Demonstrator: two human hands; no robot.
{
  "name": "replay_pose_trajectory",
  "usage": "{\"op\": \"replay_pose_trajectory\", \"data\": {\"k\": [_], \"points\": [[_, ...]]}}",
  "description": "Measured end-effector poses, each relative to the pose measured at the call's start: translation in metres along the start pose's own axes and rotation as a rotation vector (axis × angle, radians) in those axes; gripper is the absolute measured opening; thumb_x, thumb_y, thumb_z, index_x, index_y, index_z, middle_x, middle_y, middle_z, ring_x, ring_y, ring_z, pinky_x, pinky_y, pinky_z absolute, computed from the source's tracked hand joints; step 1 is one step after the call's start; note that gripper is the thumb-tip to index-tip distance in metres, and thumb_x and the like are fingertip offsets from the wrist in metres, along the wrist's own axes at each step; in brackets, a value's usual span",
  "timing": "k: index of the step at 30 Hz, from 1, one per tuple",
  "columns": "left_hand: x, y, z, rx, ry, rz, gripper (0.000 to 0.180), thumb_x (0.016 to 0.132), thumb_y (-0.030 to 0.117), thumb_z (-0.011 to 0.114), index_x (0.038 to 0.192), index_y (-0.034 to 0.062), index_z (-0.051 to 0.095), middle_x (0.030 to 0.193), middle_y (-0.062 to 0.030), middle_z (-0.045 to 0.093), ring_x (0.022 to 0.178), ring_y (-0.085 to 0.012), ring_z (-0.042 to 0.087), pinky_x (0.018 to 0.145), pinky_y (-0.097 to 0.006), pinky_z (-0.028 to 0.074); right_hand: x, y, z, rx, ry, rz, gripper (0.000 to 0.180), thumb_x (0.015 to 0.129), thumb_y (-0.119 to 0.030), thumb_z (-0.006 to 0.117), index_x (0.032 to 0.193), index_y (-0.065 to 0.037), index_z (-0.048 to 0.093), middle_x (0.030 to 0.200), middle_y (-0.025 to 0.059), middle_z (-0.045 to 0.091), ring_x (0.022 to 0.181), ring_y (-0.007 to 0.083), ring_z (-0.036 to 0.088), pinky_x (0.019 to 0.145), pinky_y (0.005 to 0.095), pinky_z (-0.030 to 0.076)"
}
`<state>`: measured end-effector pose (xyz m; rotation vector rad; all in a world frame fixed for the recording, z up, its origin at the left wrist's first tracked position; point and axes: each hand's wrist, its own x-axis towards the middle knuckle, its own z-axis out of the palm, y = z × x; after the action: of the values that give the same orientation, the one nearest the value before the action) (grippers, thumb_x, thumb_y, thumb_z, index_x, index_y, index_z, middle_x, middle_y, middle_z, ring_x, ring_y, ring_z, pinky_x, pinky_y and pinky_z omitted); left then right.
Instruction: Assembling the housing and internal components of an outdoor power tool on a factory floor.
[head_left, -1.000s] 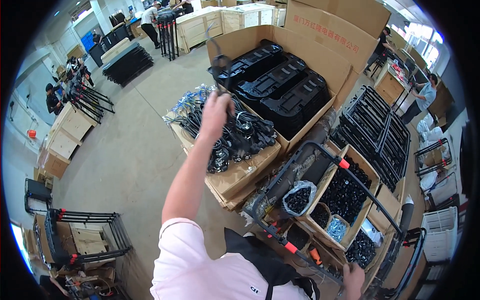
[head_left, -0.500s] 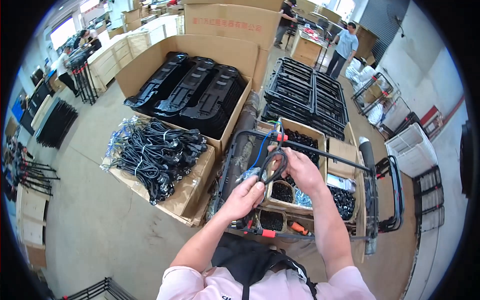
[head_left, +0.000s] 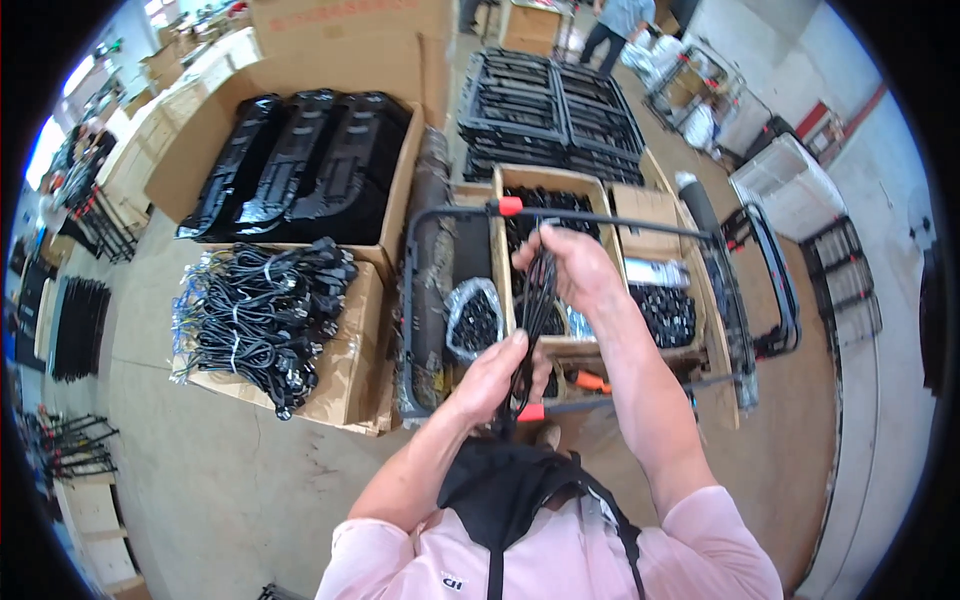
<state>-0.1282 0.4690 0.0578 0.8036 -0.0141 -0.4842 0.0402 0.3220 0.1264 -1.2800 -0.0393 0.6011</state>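
A folded black power cable (head_left: 538,295) stretches between my two hands as a narrow bundle. My right hand (head_left: 580,268) is closed around its far end. At the nearer end, my left hand (head_left: 492,378) pinches the bundle between thumb and fingers. Under both hands lies a black tubular frame (head_left: 655,225) with red fittings, resting across the work surface. Just left of the cable sits a clear plastic bag (head_left: 474,318) of small black parts. The cable's ends are hard to make out.
At the left, a carton (head_left: 350,365) carries a pile of black cables (head_left: 265,320). Behind it, a large carton (head_left: 398,190) holds stacked black panels. Black frames (head_left: 555,110) are stacked at the back. Boxes of small parts surround an orange-handled tool (head_left: 592,381). A person (head_left: 618,30) stands far off.
The cable was a rounded loop with blue and green wires showing; now it is a long, narrow bundle. My hands have moved farther apart along it. The whole view has shifted.
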Motion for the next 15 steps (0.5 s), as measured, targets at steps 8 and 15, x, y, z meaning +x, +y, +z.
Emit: {"op": "replay_pose_trajectory", "data": {"k": [8,15], "points": [[0.004,-0.052,0.024,-0.139,-0.021,-0.302,0.038,0.117,0.038,0.036,0.110,0.0054,0.053,0.088,-0.0061,0.057,0.078,-0.0222,0.063,0.080,-0.045,0.063,0.026,0.007,-0.120,0.527,0.493,-0.057,0.033,0.114,-0.025,0.044,0.088,-0.008,0.056,0.075,0.0050,0.058,0.046,0.0086,0.036,0.043,0.0264,0.030],[-0.014,-0.081,0.056,0.036,-0.080,-0.268,0.035,0.117,0.037,0.038,0.107,0.0075,0.054,0.088,-0.0024,0.059,0.078,-0.0171,0.061,0.078,-0.035,0.057,-0.025,-0.042,-0.171,0.354,0.568,-0.249,0.031,0.115,-0.024,0.044,0.093,-0.006,0.056,0.076,0.0041,0.057,0.051,0.0082,0.038,0.045,0.0254,0.027]]}}
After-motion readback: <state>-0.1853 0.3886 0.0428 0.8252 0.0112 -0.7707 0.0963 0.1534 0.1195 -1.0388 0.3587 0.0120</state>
